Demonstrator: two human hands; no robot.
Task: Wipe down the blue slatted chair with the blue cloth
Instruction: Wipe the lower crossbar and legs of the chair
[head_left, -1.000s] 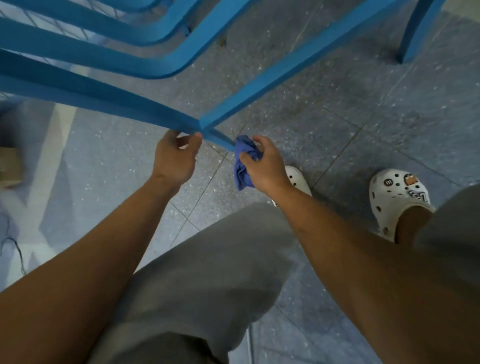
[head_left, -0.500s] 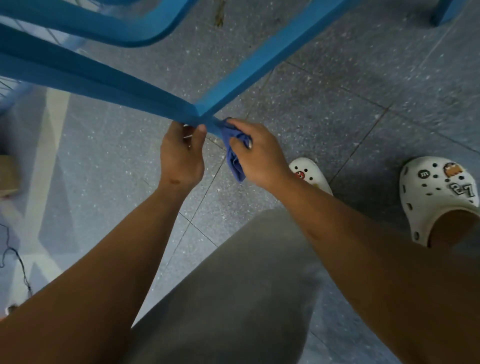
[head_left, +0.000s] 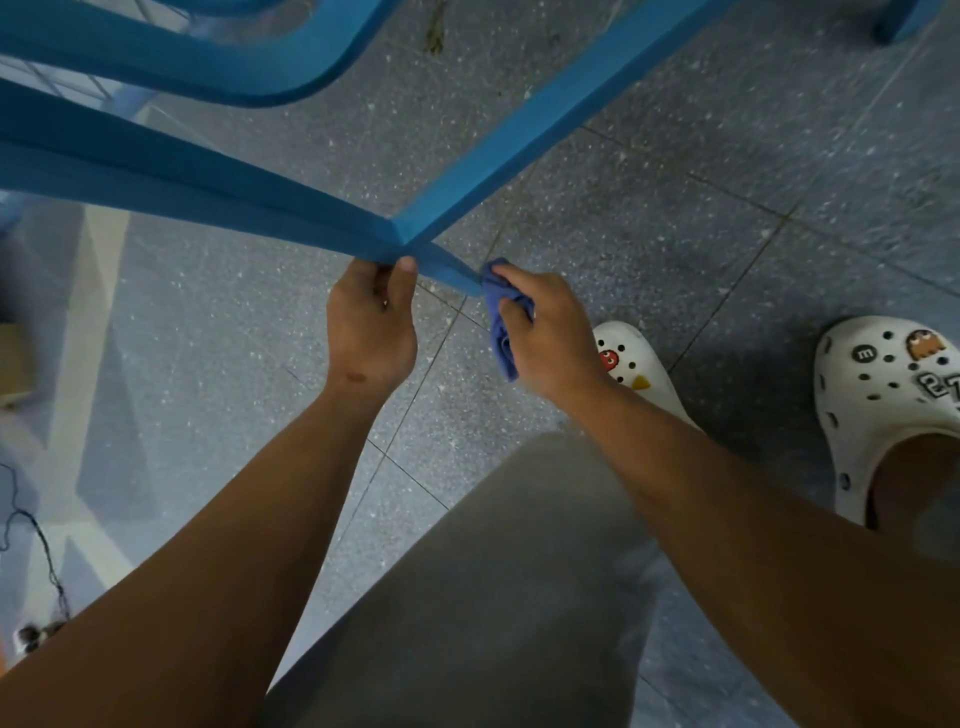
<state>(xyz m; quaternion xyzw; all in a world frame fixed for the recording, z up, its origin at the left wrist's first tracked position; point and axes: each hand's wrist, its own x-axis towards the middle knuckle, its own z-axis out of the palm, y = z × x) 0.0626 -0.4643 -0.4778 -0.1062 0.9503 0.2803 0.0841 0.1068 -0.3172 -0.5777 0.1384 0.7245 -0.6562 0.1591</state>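
While my left hand (head_left: 370, 332) grips the chair (head_left: 218, 182) at the corner where two bars meet, thumb and fingers curled round the bar's lower edge, my right hand (head_left: 550, 332) pinches the cloth (head_left: 503, 322) against the tip of that same bar, just right of the left thumb. I count one chair in reach, with a second blue leg (head_left: 898, 21) far off at the top right; one cloth, bunched, most of it hanging below my right fingers; two hands; two white clogs (head_left: 883, 410) with charms, both right of the right hand on the grey speckled floor (head_left: 675, 218). The right fingers are curled tight on the cloth, index on top pressing it to the bar end; the left fingers are closed together on the bar.

Against half a second ago, the right hand has slid outward along the bar, from beside the corner to its very tip, so the gap between my two hands is wider. A second ago the cloth sat just off the bar end. The left hand has kept its hold at the corner.
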